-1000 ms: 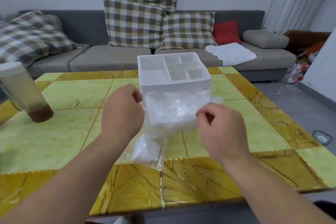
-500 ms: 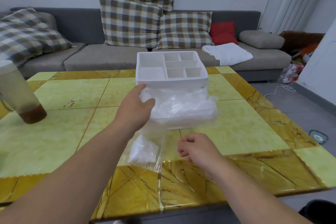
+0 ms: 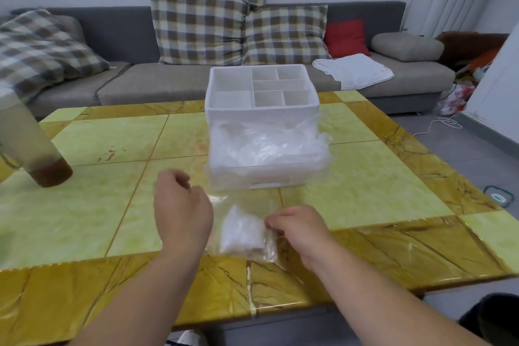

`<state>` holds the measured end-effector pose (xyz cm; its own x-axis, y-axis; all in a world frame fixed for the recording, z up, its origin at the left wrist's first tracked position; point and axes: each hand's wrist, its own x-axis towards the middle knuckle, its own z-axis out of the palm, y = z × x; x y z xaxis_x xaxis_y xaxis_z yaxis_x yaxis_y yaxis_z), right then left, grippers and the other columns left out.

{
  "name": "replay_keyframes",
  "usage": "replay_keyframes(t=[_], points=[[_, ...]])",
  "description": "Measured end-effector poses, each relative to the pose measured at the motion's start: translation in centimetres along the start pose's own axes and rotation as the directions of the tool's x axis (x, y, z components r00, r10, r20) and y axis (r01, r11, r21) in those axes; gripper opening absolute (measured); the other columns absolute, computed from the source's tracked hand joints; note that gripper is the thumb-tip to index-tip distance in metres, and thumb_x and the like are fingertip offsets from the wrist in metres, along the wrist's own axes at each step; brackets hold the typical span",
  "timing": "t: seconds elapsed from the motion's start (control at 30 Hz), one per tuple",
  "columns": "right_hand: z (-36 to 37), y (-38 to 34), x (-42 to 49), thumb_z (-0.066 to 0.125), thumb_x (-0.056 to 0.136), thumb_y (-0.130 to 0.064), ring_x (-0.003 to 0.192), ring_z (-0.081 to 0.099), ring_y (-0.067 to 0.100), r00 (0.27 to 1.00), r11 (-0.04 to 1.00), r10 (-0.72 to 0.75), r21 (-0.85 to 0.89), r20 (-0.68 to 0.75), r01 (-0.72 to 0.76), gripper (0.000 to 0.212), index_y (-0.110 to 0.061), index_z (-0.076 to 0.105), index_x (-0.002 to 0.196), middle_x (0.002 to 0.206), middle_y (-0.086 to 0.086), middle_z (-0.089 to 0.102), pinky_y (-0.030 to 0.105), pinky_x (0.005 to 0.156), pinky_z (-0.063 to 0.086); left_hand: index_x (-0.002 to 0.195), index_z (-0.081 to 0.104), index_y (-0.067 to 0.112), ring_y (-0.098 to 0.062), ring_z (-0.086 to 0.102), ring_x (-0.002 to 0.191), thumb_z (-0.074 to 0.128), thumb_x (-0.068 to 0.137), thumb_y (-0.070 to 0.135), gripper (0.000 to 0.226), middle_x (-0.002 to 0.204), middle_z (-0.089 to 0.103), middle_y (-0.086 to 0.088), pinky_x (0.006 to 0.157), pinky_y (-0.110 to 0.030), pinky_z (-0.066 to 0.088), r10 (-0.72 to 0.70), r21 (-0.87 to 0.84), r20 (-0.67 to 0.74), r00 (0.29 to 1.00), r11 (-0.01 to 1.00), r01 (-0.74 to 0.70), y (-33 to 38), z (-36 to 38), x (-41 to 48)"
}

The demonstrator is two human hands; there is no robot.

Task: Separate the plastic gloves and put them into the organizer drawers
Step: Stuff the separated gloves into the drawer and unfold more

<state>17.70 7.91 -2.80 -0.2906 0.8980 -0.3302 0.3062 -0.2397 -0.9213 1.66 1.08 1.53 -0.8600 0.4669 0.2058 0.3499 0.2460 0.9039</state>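
Note:
A white organizer (image 3: 261, 109) with several top compartments stands mid-table. Its drawer (image 3: 269, 174) is pulled out toward me and holds a heap of loose clear plastic gloves (image 3: 266, 143). In front of it lies a clear plastic bag (image 3: 247, 225) with a white wad of folded gloves (image 3: 241, 230) inside. My right hand (image 3: 297, 230) pinches the bag's right side with curled fingers. My left hand (image 3: 182, 211) hovers at the bag's left edge with fingers curled; whether it touches the bag is unclear.
A tall glass tumbler (image 3: 31, 143) with brown liquid at its bottom stands at the table's left. The table (image 3: 84, 205) has green and yellow tiles. Behind it is a grey sofa (image 3: 126, 36) with checked cushions and a white cloth (image 3: 354, 70).
My left hand left the drawer's heap and came back toward me beside the bag. My right hand moved onto the bag and pinched it.

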Motion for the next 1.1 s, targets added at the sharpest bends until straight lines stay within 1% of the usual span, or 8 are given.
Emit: replay_keyframes(t=[0.13, 0.23, 0.3, 0.37, 0.53, 0.8, 0.9, 1.1], points=[[-5.1, 0.0, -0.8, 0.072, 0.075, 0.008, 0.056, 0.064, 0.014, 0.994, 0.998, -0.045, -0.039, -0.101, 0.042, 0.014, -0.006, 0.074, 0.074, 0.064, 0.006, 0.069, 0.020, 0.051, 0.048, 0.087, 0.058, 0.024, -0.022, 0.058, 0.083, 0.054, 0.078, -0.002, 0.027, 0.088, 0.061, 0.005, 0.067, -0.033, 0.046, 0.081, 0.232, 0.352, 0.932, 0.958, -0.170, -1.3, 2.5, -3.6], [-8.9, 0.2, -1.2, 0.068, 0.079, 0.015, 0.062, 0.072, 0.024, 0.995, 0.999, -0.048, 0.007, -0.092, 0.049, 0.023, -0.004, 0.068, 0.090, 0.072, 0.012, 0.067, 0.027, 0.055, 0.054, 0.133, 0.050, 0.026, -0.017, 0.043, 0.127, 0.070, 0.066, 0.020, 0.070, 0.136, 0.047, 0.006, 0.103, -0.031, 0.039, 0.267, 0.177, 0.701, 0.661, 0.833, -0.525, -0.5, 5.5, -4.8], [-10.9, 0.6, -1.2, 0.066, 0.083, 0.014, 0.064, 0.073, 0.029, 0.995, 0.995, -0.034, 0.086, -0.099, 0.043, 0.026, -0.005, 0.063, 0.101, 0.075, 0.012, 0.067, 0.029, 0.053, 0.053, 0.156, 0.018, 0.027, -0.019, 0.017, 0.149, 0.076, 0.062, 0.047, 0.113, 0.161, 0.020, 0.005, 0.122, -0.042, 0.019, 0.238, 0.171, 0.857, 0.457, 0.705, -0.688, 0.0, 7.6, -5.2], [-12.4, 1.1, -1.0, 0.063, 0.087, 0.010, 0.068, 0.074, 0.031, 0.993, 0.979, 0.010, 0.201, -0.118, 0.014, 0.025, -0.007, 0.060, 0.106, 0.080, 0.012, 0.074, 0.033, 0.056, 0.057, 0.159, -0.001, 0.029, -0.020, 0.003, 0.153, 0.078, 0.057, 0.067, 0.134, 0.166, 0.004, 0.007, 0.124, -0.052, 0.006, 0.151, 0.203, 0.917, 0.369, 0.621, -0.757, -0.4, 9.4, -5.5], [-14.1, 2.0, -0.5, 0.047, 0.095, 0.013, 0.069, 0.075, 0.030, 0.984, 0.909, 0.179, 0.383, -0.004, -0.164, 0.017, 0.002, 0.060, 0.100, 0.085, 0.021, 0.076, 0.034, 0.056, 0.061, 0.159, -0.003, 0.030, -0.021, 0.018, 0.150, 0.079, 0.061, 0.064, 0.132, 0.162, 0.019, 0.006, 0.124, -0.051, 0.009, 0.124, 0.226, 0.922, 0.366, 0.595, -0.771, -1.1, 11.9, -6.6], [-12.9, 3.5, 1.1, 0.087, 0.071, -0.019, 0.053, 0.065, 0.015, 0.993, 0.917, 0.050, -0.399, 0.110, -0.002, 0.063, -0.036, 0.056, 0.124, 0.067, -0.001, 0.070, 0.027, 0.046, 0.047, 0.158, 0.000, 0.031, -0.017, 0.024, 0.146, 0.074, 0.067, 0.058, 0.120, 0.156, 0.025, 0.010, 0.124, -0.045, 0.007, 0.164, 0.164, 0.918, 0.360, 0.670, -0.724, -1.4, 12.8, -7.5], [-12.4, 3.5, 1.4, 0.087, 0.067, -0.029, 0.065, 0.066, 0.016, 0.999, 0.828, -0.023, -0.560, 0.033, 0.038, 0.037, -0.020, 0.067, 0.096, 0.075, -0.002, 0.071, 0.033, 0.054, 0.051, 0.158, 0.000, 0.032, -0.016, 0.023, 0.146, 0.075, 0.068, 0.060, 0.120, 0.157, 0.023, 0.011, 0.124, -0.045, 0.006, 0.156, 0.163, 0.925, 0.346, 0.660, -0.734, -1.5, 12.4, -7.3], [-13.8, 2.2, 0.9, 0.080, 0.072, -0.016, 0.058, 0.048, 0.016, 0.978, 0.910, -0.114, -0.414, -0.176, 0.032, 0.024, -0.005, 0.059, 0.071, 0.064, 0.007, 0.052, 0.030, 0.055, 0.032, 0.158, 0.004, 0.032, -0.021, 0.023, 0.149, 0.073, 0.078, 0.057, 0.109, 0.162, 0.020, 0.006, 0.123, -0.045, 0.015, 0.030, 0.343, 0.903, 0.428, 0.547, -0.764, -1.3, 10.0, -3.7]])
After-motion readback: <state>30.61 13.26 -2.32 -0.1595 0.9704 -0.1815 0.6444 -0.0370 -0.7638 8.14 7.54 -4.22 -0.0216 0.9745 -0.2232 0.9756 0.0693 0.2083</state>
